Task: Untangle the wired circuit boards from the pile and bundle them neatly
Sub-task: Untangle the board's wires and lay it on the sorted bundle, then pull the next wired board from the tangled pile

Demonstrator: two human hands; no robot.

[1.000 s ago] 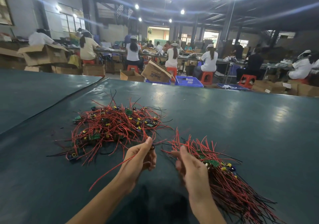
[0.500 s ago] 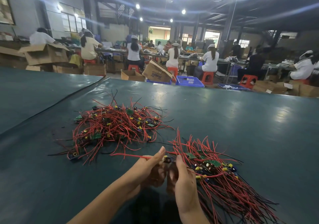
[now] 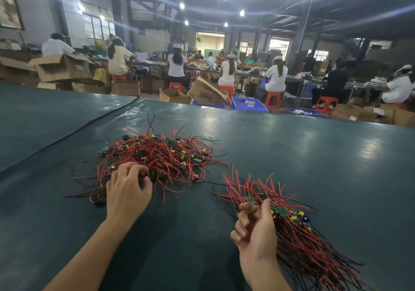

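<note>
Head view: two wire groups on the dark bench (image 3: 314, 156). Tangled pile (image 3: 157, 156) sits centre-left, further out; sorted bundle (image 3: 292, 234) lies near-right.

Left hand (image 3: 126, 189) is palm-down on the near-left edge of the pile, fingers (image 3: 134, 169) curled into the red wires. Looks like it's picking out one board, but I can't tell whether it has actually closed on anything.

Right hand (image 3: 256, 230) is at the left edge of the bundle, fingers loosely curled, thumb up against the boards (image 3: 280, 211). Can't tell if it's gripping the bundle or just resting beside it.

Key geometry: the pile is directly ahead of the left hand and in contact, well apart from the right hand, so the left does the pull. Pile wires run every direction, no usable axis. Bundle axis runs diagonally, from far-left loose ends to near-right, with the boards gathered around the middle, next to the right hand.

Judgement: next piece comes out toward the near side, then crosses right and lays parallel to that diagonal, board end at the cluster. Snag risk is neighbours dragging along with the pull.
</note>
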